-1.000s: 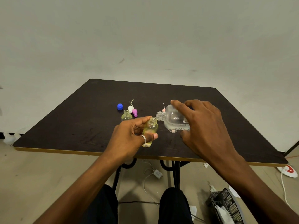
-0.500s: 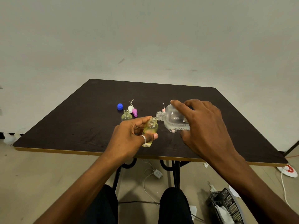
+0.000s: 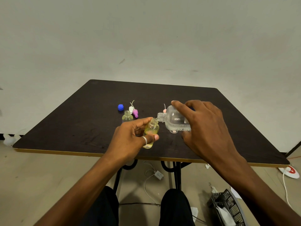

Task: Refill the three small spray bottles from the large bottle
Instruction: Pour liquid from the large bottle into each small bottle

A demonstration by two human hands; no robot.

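Dark wood-grain table (image 3: 81, 128), gold edge trim (image 3: 65, 152), black metal legs (image 3: 177, 175). Plain off-white wall (image 3: 146, 38) behind, scuffed. Beige floor (image 3: 40, 176). Under the table: white power adapter (image 3: 158, 174) with thin white cable (image 3: 146, 185). Bottom right: black mesh basket (image 3: 231, 207) holding crumpled white paper (image 3: 225, 214). Far right: round red-and-white unit (image 3: 291, 172) on the floor, with a white cord (image 3: 284, 190). Left wall base: blurry white lumps (image 3: 9, 138), can't identify.
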